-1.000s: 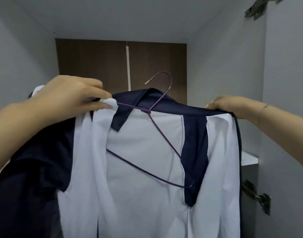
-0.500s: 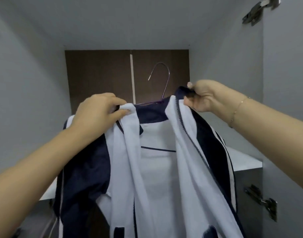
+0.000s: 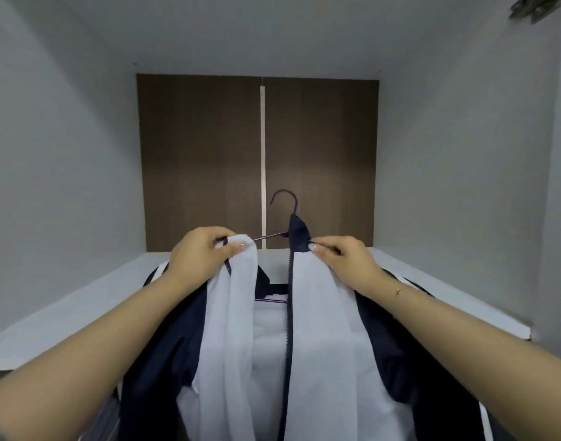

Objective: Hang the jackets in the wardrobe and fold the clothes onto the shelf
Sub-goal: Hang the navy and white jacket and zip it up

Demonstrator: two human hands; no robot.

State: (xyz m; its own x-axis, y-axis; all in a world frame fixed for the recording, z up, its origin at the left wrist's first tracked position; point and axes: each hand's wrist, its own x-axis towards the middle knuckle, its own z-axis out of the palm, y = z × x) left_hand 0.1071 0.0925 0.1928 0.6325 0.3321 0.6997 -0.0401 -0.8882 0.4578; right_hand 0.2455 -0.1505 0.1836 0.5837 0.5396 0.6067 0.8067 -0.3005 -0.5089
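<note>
Nearest the camera, two bare forearms reach forward from the lower corners, and between them hangs a navy and white jacket (image 3: pixel 320 361), open at the front with its white lining facing the viewer and a dark zipper edge running down the middle. Navy panels fall on the left and right sides under the arms. A thin bracelet (image 3: pixel 398 291) sits on the right wrist. Farther up, the left hand (image 3: pixel 202 259) grips the top of the jacket's left front edge, fingers curled round a bunch of white fabric with the thumb pressed on top. The right hand (image 3: pixel 342 257) pinches the top of the right front edge just below the navy collar, thumb and fingertips closed on the cloth. Between the two hands the jacket sits on a purple wire hanger (image 3: pixel 284 198); one slanted arm of it shows between the hands, its lower bar shows inside the jacket, and its hook rises free above the collar, not caught on anything that can be seen. Beyond the hands a white shelf (image 3: pixel 82 300) runs from left to right across the wardrobe (image 3: pixel 82 138), whose pale grey side walls and top frame the scene. At the far end stands a dark brown back panel (image 3: pixel 202 160) with a pale vertical strip down its middle. A metal hinge (image 3: pixel 533 7) shows at the top right corner.
</note>
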